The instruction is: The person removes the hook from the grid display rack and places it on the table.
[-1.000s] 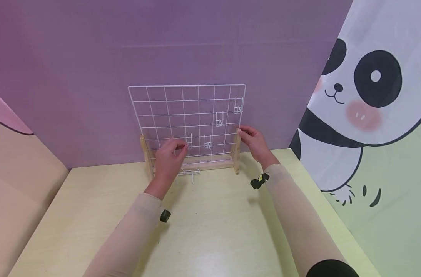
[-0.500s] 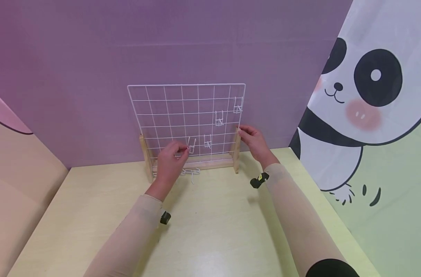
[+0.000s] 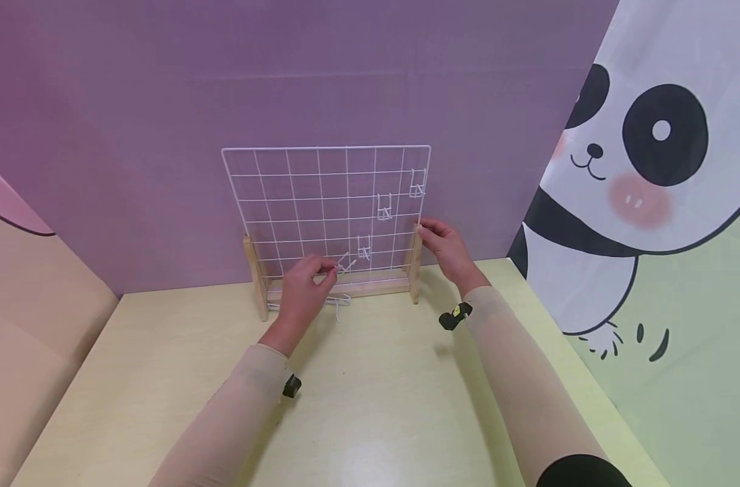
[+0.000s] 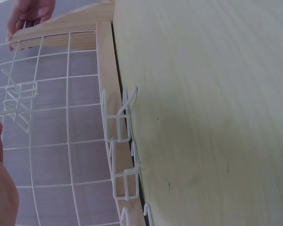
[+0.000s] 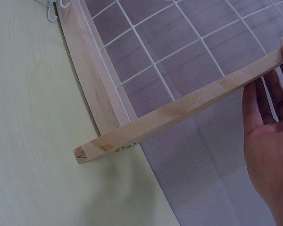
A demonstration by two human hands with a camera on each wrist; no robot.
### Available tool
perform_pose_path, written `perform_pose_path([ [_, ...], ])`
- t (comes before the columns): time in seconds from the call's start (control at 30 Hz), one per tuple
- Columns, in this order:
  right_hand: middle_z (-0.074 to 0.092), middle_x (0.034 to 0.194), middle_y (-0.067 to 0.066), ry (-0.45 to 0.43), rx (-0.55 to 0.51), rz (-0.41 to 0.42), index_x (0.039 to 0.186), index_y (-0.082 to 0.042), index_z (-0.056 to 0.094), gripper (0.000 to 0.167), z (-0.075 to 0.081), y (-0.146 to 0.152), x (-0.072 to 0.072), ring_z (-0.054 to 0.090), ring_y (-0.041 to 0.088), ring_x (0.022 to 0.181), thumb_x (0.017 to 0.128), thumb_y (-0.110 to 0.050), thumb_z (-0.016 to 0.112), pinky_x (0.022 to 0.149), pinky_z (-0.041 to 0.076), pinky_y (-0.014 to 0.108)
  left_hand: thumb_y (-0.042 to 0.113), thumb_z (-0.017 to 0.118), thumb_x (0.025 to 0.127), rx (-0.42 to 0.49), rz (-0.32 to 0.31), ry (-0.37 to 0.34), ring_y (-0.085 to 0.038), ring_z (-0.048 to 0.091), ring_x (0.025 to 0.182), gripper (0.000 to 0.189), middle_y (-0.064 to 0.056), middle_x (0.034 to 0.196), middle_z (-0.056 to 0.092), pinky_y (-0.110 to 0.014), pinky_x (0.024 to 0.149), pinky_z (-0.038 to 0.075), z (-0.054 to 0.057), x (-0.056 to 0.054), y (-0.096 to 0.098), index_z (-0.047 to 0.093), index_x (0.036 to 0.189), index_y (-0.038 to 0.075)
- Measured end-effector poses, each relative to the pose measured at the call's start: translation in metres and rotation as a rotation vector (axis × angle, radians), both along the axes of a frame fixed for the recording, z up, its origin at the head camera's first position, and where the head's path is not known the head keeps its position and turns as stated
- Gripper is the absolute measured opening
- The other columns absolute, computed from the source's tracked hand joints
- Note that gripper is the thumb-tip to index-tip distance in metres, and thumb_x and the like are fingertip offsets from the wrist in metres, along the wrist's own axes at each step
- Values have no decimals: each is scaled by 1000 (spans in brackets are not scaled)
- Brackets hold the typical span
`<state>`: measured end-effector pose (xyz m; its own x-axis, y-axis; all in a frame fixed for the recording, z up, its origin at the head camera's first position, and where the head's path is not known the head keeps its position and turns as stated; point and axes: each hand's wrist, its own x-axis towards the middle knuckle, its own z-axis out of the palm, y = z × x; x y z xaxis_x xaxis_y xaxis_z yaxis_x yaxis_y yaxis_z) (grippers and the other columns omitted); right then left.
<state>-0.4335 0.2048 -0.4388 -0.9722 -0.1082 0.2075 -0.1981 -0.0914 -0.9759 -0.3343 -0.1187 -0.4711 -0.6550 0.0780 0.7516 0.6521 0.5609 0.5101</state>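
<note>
left hand [image 3: 303,285]: thumb and finger pinching a white wire hook [image 3: 346,264], before the lower part of the wire grid [image 3: 322,198] (contact unclear) | other hooks [image 3: 338,299]: lying along the base bar [image 3: 376,289] | three hung hooks [image 3: 385,214]: stepping upward rightward | right hand [image 3: 449,253]: fingers and thumb gripping the right wooden post [image 3: 415,267] near its top

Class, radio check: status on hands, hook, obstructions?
Left hand pinches white hook. Right hand grips wooden upright. Other hooks below; nothing visibly blocking.
</note>
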Motion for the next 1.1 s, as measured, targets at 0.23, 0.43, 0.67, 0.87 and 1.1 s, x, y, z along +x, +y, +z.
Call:
perform_pose_path([
  [0.23, 65, 145, 23, 5, -2, 1, 145, 10, 64, 39, -1, -1, -2, 66, 15, 122, 111, -9, 68, 124, 46, 41, -2, 81, 97, -24, -8, -19, -28, 75, 96, 9, -9, 102, 77, -43, 89, 66, -4, -2, 2, 79, 104, 3],
  [0.43, 66, 144, 22, 17, -15, 12, 145, 11, 63, 39, -1, -1, -2, 67, 15, 122, 111, -7, 67, 123, 47, 41, -2, 79, 98, -73, -14, -47, -28, 75, 97, 8, -9, 101, 75, -42, 90, 65, -6, -4, 5, 79, 104, 4],
  [0.67, 64, 146, 23, 23, 0, 20, 145, 10, 63, 39, 0, 0, 0, 65, 17, 125, 111, -9, 67, 124, 45, 42, -2, 79, 98, -122, -29, -9, -29, 76, 95, 9, -10, 99, 76, -43, 89, 65, -9, -6, 7, 78, 104, 3],
  [0.87, 69, 137, 13, 21, -7, 18, 145, 10, 63, 39, 0, -1, 0, 66, 16, 124, 111, -8, 67, 125, 45, 42, -1, 80, 97, -145, -40, 1, -29, 76, 96, 9, -9, 100, 77, -43, 89, 65, -12, -9, 9, 78, 104, 3],
  [1.1, 69, 137, 14, 21, -6, 16, 145, 11, 62, 39, -1, 0, -1, 66, 15, 123, 112, -8, 66, 124, 45, 42, 0, 80, 98, -195, -35, -35, -27, 75, 98, 7, -7, 102, 76, -42, 91, 65, -12, -8, 14, 77, 102, 5],
])
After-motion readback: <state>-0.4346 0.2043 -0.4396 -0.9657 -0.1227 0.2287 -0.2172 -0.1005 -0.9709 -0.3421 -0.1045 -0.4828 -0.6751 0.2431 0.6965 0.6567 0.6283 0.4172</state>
